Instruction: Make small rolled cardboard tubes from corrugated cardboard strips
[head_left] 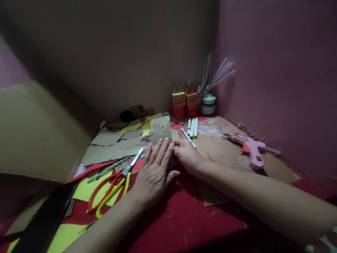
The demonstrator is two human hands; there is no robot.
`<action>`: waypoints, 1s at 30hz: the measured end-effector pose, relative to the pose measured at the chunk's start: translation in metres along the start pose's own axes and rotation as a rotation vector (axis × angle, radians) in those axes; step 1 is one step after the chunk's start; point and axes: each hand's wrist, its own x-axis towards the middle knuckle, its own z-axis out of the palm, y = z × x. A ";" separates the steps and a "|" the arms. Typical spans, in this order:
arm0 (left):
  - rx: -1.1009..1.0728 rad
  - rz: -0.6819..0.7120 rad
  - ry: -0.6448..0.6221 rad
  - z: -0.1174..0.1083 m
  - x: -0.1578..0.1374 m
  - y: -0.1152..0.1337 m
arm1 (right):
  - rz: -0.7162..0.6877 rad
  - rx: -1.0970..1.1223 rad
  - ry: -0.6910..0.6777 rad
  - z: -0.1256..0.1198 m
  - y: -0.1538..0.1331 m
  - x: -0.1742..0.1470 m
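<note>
A small rectangular cardboard piece [160,128] with a rough, torn face tilts up beyond my fingertips. My left hand [155,172] rests against its lower part, palm down, with the fingers stretched out and the thumb apart. Beside it, my right hand [188,154] is closed in a pinch at the cardboard's lower right edge; the fingertips are partly hidden. Scissors [126,170] with red and yellow handles lie just left of my left hand, blades slightly apart. A light-blue, thin stick [107,169] lies farther left.
Corrugated cardboard scraps [107,153] and yellow paper [79,191] spread over the red tabletop [184,214]. Several markers [193,127] lie beyond my right hand. A pink glue gun [251,149] rests at right. Two animal-faced holders [179,105] and a lidded jar [208,104] stand at the back.
</note>
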 end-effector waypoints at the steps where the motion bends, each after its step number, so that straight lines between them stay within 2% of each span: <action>1: 0.030 -0.007 -0.024 0.002 0.000 0.001 | 0.002 0.028 -0.020 0.001 0.001 -0.001; 6: 0.032 -0.010 -0.028 0.006 0.002 -0.003 | 0.024 0.080 -0.039 -0.001 0.006 0.001; 10: -0.056 -0.036 0.061 0.012 0.000 -0.013 | 0.065 0.104 0.010 -0.007 0.004 0.006; 16: -0.088 -0.081 0.137 0.027 -0.004 -0.027 | 0.153 0.151 -0.029 -0.003 -0.006 0.003; 25: -0.123 -0.166 0.160 0.013 -0.002 -0.015 | 0.039 0.007 -0.052 -0.009 0.002 0.010; 30: -0.126 -0.127 0.177 0.013 -0.005 -0.024 | 0.105 0.089 -0.114 -0.003 -0.001 0.005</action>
